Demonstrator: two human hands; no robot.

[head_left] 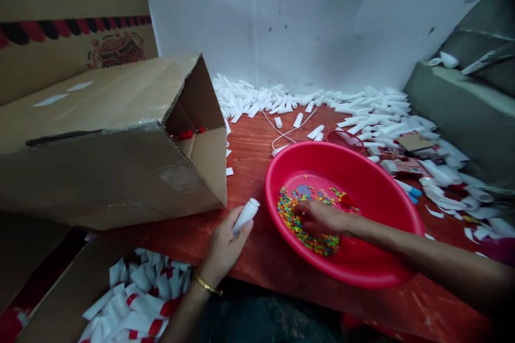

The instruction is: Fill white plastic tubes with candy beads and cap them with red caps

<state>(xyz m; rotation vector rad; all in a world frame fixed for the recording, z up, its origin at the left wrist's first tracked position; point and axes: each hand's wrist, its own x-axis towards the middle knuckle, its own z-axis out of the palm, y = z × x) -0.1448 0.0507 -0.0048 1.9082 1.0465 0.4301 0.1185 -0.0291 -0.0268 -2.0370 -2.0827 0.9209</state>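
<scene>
My left hand [225, 246] is wrapped round a white tube [246, 215], its uncapped-looking neck tilted up and to the right, just left of the basin. A gold bangle [208, 285] circles that wrist. Inside the large red basin [382, 273], my right hand [317, 216] reaches down into small multicoloured candies [322, 244]. Its fingers are bent and partly among the candies; what they hold, if anything, is hidden.
An open cardboard box [120, 171] with red pieces inside lies at left. Below it, another box holds white tubes with red caps [140, 300]. Many white tubes [378, 112] line the wall. A red strainer [345, 140] sits behind the basin.
</scene>
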